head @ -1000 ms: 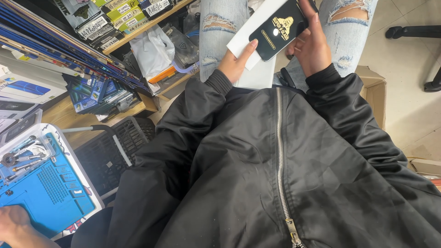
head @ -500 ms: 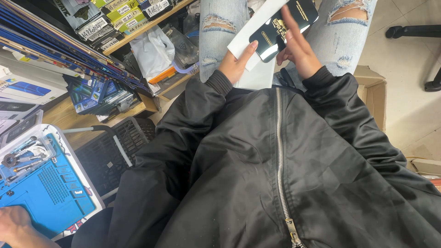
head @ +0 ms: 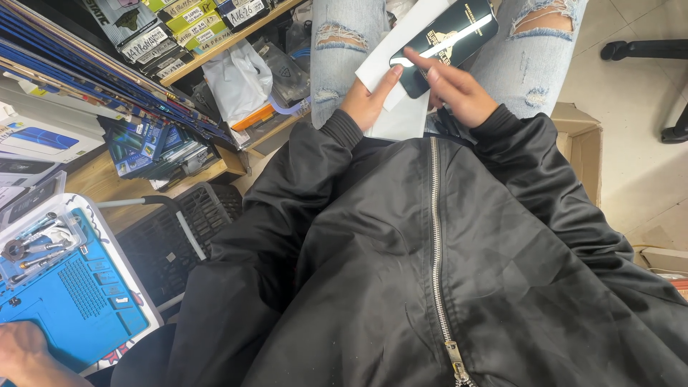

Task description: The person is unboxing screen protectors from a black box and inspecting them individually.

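Position: you are wearing the one camera on your head.
Direction: it is looking steeply down your black jacket (head: 430, 272) toward your knees and the floor (head: 631, 107).
Closeness: the jacket is filling the frame, very near.
Edges: the blue mat (head: 72, 301) is sitting low on the picture's left side.

Black zip-up jacket (head: 444, 272), ribbed cuffs, ripped light-blue jeans (head: 344, 43)
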